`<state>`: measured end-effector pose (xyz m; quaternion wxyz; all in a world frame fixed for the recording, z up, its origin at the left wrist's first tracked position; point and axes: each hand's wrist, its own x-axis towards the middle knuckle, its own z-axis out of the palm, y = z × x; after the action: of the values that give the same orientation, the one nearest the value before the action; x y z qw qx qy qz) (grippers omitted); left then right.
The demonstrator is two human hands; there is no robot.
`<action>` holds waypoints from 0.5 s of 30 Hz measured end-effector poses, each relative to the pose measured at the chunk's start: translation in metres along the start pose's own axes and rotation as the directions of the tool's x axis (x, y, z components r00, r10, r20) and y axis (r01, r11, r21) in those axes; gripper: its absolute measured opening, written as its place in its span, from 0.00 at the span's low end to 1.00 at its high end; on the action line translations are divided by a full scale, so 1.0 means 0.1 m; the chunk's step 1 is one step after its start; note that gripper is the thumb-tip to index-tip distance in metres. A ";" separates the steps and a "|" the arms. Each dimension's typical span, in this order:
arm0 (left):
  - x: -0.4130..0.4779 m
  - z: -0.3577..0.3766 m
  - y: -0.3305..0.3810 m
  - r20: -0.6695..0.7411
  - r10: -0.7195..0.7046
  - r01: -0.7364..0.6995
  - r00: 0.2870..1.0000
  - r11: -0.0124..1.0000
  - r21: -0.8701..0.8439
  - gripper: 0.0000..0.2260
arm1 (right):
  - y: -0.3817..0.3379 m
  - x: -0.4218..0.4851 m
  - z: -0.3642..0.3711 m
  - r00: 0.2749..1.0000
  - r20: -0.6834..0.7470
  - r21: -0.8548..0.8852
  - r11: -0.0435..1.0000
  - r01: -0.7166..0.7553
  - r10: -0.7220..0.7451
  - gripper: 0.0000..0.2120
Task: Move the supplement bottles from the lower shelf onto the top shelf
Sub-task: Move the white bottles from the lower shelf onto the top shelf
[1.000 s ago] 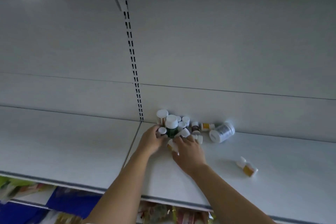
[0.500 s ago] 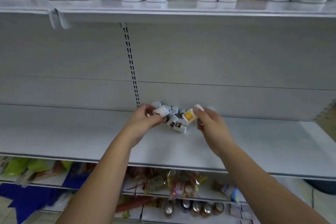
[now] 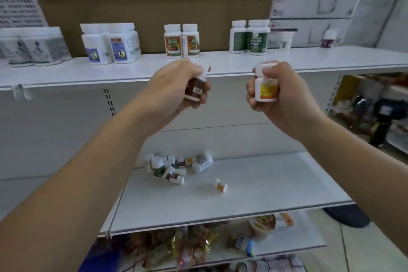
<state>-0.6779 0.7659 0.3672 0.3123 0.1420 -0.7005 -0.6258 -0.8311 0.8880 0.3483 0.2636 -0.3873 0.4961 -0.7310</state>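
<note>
My left hand (image 3: 176, 86) grips a small bottle with a dark brown label (image 3: 196, 89) and a white cap, held just below the front edge of the top shelf (image 3: 220, 66). My right hand (image 3: 280, 95) grips a white bottle with a yellow-orange label (image 3: 266, 90) at the same height. On the lower shelf (image 3: 265, 183) a pile of several small bottles (image 3: 172, 168) lies against the back panel. One small orange-labelled bottle (image 3: 220, 185) lies apart to the pile's right.
The top shelf holds grouped bottles: grey-labelled (image 3: 33, 46), blue-labelled (image 3: 110, 44), orange-labelled (image 3: 182, 41), green-labelled (image 3: 249, 37) and two small ones (image 3: 286, 40) at the right. Snack packets (image 3: 187, 247) fill the shelves below. Another shelf unit (image 3: 375, 106) stands at the right.
Both hands rose from the pile on the lower shelf to the top shelf's edge, each carrying a bottle. The view tilted up, showing the top shelf.
</note>
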 end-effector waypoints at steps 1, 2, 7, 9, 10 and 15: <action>0.11 0.13 0.06 0.015 0.028 -0.028 0.999 0.999 0.019 0.08 | -0.11 0.06 -0.11 1.000 0.005 -0.005 1.000 0.013 -0.013 0.07; 0.22 0.25 0.11 0.034 0.060 -0.062 0.998 0.997 0.051 0.07 | -0.20 0.14 -0.24 1.000 0.011 -0.018 1.000 0.026 -0.025 0.07; 0.91 0.85 0.26 0.131 0.174 -0.199 0.976 0.957 0.213 0.04 | -0.60 0.64 -0.98 0.998 0.026 -0.226 0.972 0.065 -0.060 0.03; 1.20 1.08 0.27 0.147 0.183 -0.222 0.972 0.920 0.322 0.06 | -0.73 0.87 -1.33 0.997 0.052 -0.344 0.936 0.071 -0.056 0.04; 1.35 1.20 0.27 0.145 0.176 -0.219 0.974 0.897 0.384 0.07 | -0.78 0.99 -1.52 0.997 0.062 -0.391 0.918 0.068 -0.047 0.05; 2.01 1.75 0.26 0.146 0.039 -0.121 0.988 0.787 0.605 0.09 | -0.92 1.55 -2.35 0.992 0.127 -0.623 0.777 0.089 -0.012 0.07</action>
<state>-0.9342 0.7898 0.4411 0.2310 0.1659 -0.8888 -0.3594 -1.1129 0.9248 0.4318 0.1282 -0.5077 0.6845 -0.5072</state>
